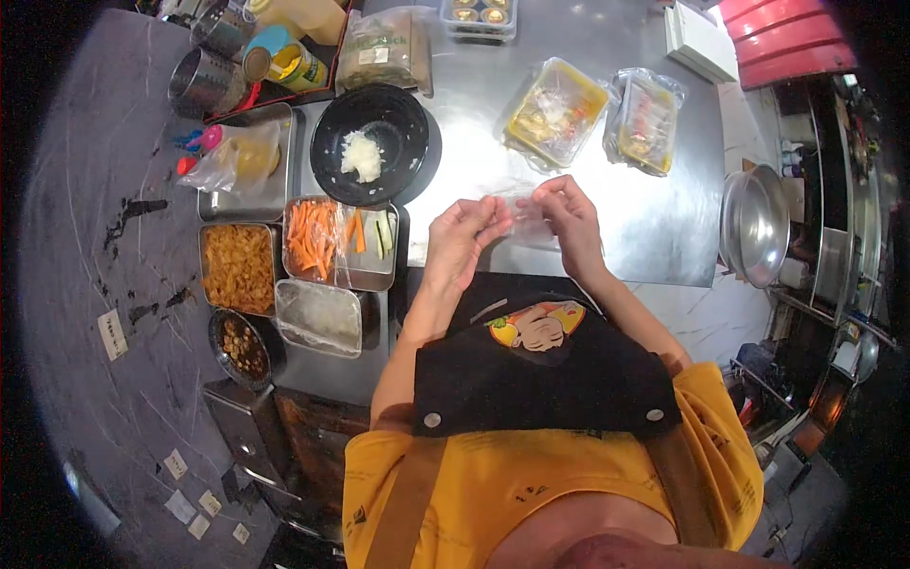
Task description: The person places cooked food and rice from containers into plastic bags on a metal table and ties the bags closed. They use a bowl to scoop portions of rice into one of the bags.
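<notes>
A small clear plastic bag [525,217] is stretched between my two hands above the steel worktop [483,128]. My left hand [466,227] pinches its left side with thumb and fingers. At its right side, the fingertips of my right hand [571,217] grip the plastic. Beyond my hands lies a yellow tray of food wrapped in clear plastic [560,110], and a second wrapped tray [645,122] is to its right. To the left stands a black bowl [405,117] holding a clump of white rice [362,156].
Left of me are metal pans with carrot strips [311,235], shredded orange-brown food [238,270] and a film-covered container [318,316]. A squeeze bag [245,160] lies in a steel tray. An opened can [298,67] stands farther back. Steel bowls [757,226] are beyond the worktop's right edge.
</notes>
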Motion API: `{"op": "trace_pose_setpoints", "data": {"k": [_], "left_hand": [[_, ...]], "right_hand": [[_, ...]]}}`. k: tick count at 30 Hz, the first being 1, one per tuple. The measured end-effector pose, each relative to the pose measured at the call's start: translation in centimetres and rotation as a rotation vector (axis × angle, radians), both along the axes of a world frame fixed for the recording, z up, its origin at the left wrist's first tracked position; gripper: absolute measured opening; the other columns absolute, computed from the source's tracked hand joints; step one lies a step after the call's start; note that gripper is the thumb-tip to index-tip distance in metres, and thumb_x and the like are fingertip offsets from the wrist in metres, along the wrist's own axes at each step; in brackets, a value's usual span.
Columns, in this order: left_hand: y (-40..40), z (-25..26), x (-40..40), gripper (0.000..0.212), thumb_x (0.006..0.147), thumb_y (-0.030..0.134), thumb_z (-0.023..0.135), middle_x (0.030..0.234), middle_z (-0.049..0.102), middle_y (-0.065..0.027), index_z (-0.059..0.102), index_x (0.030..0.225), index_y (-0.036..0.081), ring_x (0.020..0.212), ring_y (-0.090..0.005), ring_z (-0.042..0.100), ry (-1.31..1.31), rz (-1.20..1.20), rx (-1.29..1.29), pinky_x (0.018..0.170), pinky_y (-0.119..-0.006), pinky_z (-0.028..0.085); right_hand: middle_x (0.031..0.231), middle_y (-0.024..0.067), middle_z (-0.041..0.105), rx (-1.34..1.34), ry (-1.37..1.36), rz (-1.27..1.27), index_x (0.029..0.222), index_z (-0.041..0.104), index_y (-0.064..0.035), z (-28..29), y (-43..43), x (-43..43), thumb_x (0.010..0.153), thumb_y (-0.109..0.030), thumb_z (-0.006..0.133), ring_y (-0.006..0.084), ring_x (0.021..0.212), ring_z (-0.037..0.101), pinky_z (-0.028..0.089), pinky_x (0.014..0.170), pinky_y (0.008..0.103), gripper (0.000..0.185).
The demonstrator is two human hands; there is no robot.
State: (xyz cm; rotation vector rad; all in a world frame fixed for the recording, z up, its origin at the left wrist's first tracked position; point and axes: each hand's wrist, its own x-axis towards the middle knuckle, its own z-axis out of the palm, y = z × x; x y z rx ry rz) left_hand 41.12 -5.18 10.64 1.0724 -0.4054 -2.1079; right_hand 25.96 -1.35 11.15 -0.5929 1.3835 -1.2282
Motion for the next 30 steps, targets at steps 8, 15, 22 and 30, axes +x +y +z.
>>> {"op": "trace_pose_setpoints", "data": {"k": [8, 15, 22, 30], "left_hand": [[0.8, 1.1, -1.1, 0.027, 0.082, 0.017, 0.061, 0.089, 0.06, -0.0062, 0.057, 0.102, 0.0, 0.073, -0.0136, 0.06, -0.251, -0.075, -0.152, 0.061, -0.024, 0.05], [0.2, 0.7, -0.7, 0.02, 0.08, 0.013, 0.063, 0.085, 0.061, -0.0059, 0.06, 0.093, -0.002, 0.071, -0.0096, 0.058, -0.324, -0.091, -0.177, 0.058, -0.022, 0.05], [0.4, 0.5, -0.3, 0.011, 0.082, 0.013, 0.06, 0.085, 0.06, -0.0065, 0.057, 0.086, 0.003, 0.075, -0.014, 0.059, 0.034, -0.088, -0.026, 0.066, -0.028, 0.052], [0.2, -0.2, 0.9, 0.014, 0.087, 0.015, 0.053, 0.089, 0.058, -0.0099, 0.051, 0.094, 0.003, 0.088, -0.0181, 0.057, 0.242, 0.163, 0.147, 0.079, -0.036, 0.05]], "right_hand": [[0.081, 0.0008, 0.061, -0.147, 0.098, 0.023, 0.087, 0.055, -0.0036, -0.9, 1.0, 0.5, 0.084, -0.012, 0.057, 0.0054, 0.071, 0.054, 0.043, 0.06, 0.0192, 0.009], [0.078, -0.0002, 0.059, -0.01, 0.133, 0.059, 0.087, 0.059, -0.0012, 1.1, 1.2, 1.0, 0.082, -0.013, 0.06, 0.0048, 0.072, 0.052, 0.042, 0.063, 0.0188, 0.013], [0.079, 0.0009, 0.059, -0.048, -0.059, 0.027, 0.087, 0.056, -0.0033, 1.4, 1.1, 0.9, 0.085, -0.016, 0.056, 0.007, 0.071, 0.054, 0.044, 0.063, 0.0202, 0.013], [0.088, 0.0072, 0.059, 0.04, -0.673, -0.271, 0.099, 0.048, -0.0076, 1.5, 0.0, -0.5, 0.088, -0.014, 0.048, 0.0154, 0.079, 0.057, 0.046, 0.076, 0.0305, 0.013]]}}
